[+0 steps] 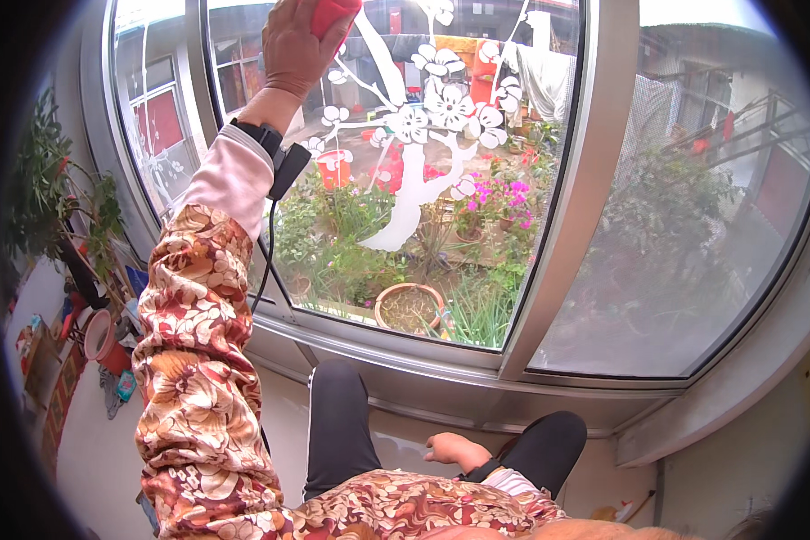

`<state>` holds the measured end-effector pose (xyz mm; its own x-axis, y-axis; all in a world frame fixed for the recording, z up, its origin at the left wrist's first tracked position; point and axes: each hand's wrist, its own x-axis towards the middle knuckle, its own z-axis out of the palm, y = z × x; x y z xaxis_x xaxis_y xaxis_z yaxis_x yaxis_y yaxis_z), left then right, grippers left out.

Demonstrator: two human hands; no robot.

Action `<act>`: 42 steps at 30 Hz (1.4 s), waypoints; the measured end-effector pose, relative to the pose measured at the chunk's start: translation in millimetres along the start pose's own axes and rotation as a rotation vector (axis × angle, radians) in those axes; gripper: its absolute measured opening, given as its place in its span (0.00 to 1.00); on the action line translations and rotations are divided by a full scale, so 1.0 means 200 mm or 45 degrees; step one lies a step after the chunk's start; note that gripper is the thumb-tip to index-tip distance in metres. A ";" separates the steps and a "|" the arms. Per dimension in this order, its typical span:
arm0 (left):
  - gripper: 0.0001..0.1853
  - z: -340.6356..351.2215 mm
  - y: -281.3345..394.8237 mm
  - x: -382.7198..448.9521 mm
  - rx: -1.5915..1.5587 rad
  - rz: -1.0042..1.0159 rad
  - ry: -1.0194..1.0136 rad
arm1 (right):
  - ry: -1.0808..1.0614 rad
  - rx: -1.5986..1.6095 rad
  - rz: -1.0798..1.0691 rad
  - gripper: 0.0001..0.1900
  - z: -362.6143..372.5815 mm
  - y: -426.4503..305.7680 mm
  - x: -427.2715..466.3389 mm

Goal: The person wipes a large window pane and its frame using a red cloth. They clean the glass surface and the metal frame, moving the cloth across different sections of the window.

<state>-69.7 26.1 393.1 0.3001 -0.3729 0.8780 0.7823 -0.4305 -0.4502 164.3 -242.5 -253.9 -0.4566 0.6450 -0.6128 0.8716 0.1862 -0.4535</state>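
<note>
My left hand (302, 46) is raised at the top of the view and is shut on a red cloth (334, 15), pressed to the upper part of a sliding window's glass pane. White plum-blossom decoration (408, 125) covers the middle of that pane, to the right of the hand. The left wrist wears a black strap with a small device (289, 169) and a cable. Low down, my right hand (455, 451) hovers or rests between my knees, its fingers loosely bent and apart, with no object visible in it. A black band circles the right wrist.
Metal window frames (567, 202) divide the panes, and a ledge (729, 405) curves along the lower right. Leafy plants (54, 182) and a pink bucket (104, 341) stand at the left. Through the glass appear a round planter (409, 307), flowers and hanging laundry.
</note>
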 end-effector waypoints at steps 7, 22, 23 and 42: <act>0.28 0.00 0.25 -0.18 0.012 -0.268 -0.107 | -0.004 -0.008 -0.011 0.31 -0.01 -0.04 0.00; 0.34 -0.12 0.94 -0.59 -0.436 0.322 -0.513 | 0.106 -0.056 -0.141 0.27 0.11 0.03 0.16; 0.33 -0.12 0.89 -0.60 -0.404 0.333 -0.501 | 0.094 -0.072 -0.121 0.27 0.11 0.03 0.16; 0.35 -0.21 0.07 -0.98 0.232 -0.678 0.023 | 0.055 -0.055 -0.059 0.27 0.03 -0.06 0.07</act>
<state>-141.3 58.5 207.9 -0.1705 -0.1577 0.9727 0.9052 -0.4150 0.0913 147.4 -239.5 -260.5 -0.4892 0.6663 -0.5628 0.8570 0.2476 -0.4519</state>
